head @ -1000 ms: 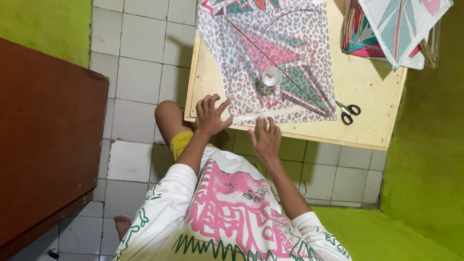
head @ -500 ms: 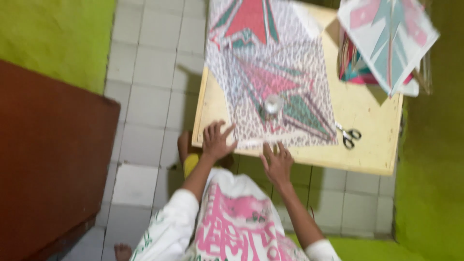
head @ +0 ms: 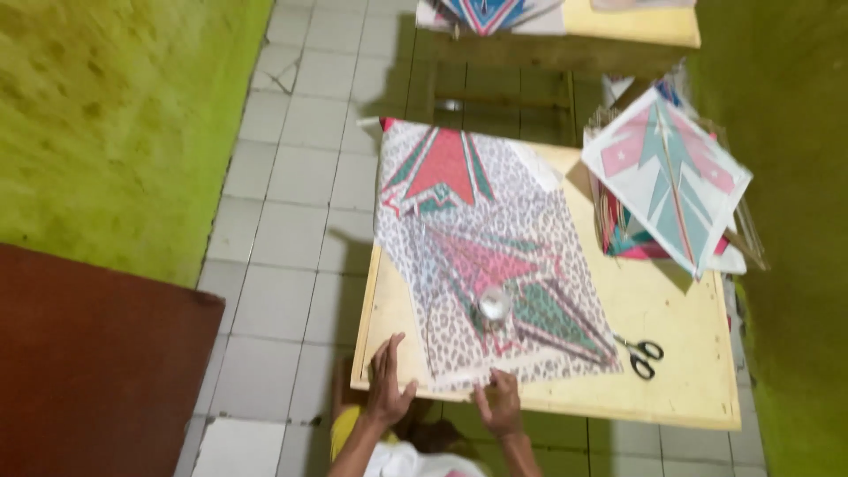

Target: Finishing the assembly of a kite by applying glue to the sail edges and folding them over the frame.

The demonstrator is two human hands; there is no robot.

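A long sheet of patterned kite paper (head: 481, 256), leopard print with red and green shapes, lies on a low wooden board table (head: 671, 309). My left hand (head: 389, 382) rests flat with fingers spread on the table's near edge, at the sheet's lower left corner. My right hand (head: 499, 402) presses on the sheet's near edge with its fingers curled. A small round clear object (head: 493, 306), like a tape roll, sits on the paper just beyond my hands.
Black-handled scissors (head: 640, 355) lie on the table to the right. A stack of finished kites (head: 667, 181) sits at the far right corner. Another table with a kite (head: 495, 13) stands beyond. A dark brown surface (head: 88, 371) is at left, over grey floor tiles (head: 300, 177).
The view has tilted up and pulled back, so the table's far end and a second table show. Both hands stay at the sheet's near edge; the right hand's fingers have curled.
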